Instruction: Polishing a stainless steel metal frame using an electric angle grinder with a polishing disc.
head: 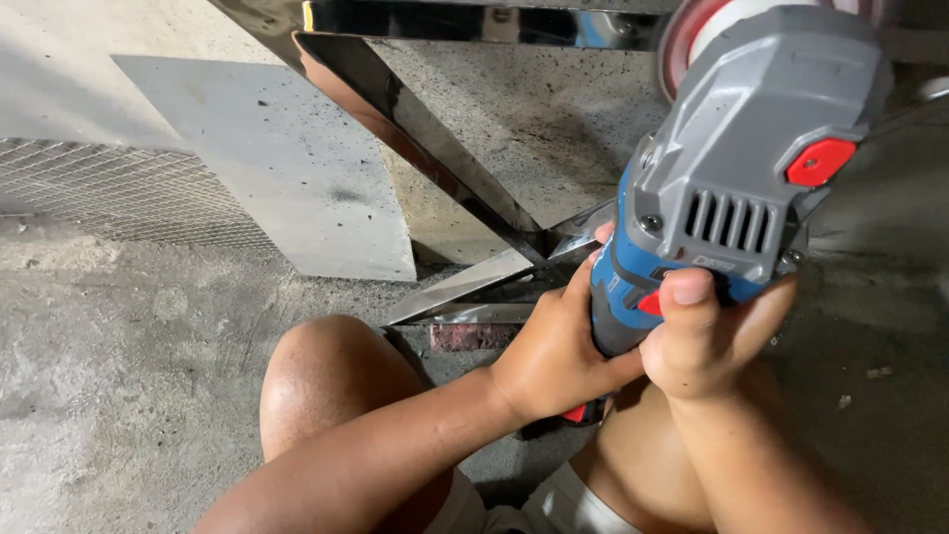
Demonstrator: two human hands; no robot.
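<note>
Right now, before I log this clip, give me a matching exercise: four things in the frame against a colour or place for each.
Things:
1. angle grinder
2. lock button
3. wire mesh
4. polished metal frame

Descriptions:
a. far left, on the concrete floor
b. red
c. grey and blue, gripped by left hand and right hand
d. mirror-bright, ahead of the knees

Pairs: 1-c, 2-b, 3-a, 4-d

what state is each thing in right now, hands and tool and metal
angle grinder: held up off the floor, disc end pointing away
left hand: fingers wrapped round the grinder's blue body
right hand: gripping the body, thumb on the red switch
shiny metal frame: lying on the concrete floor, bars meeting at a joint
mesh sheet: lying flat at left
</note>
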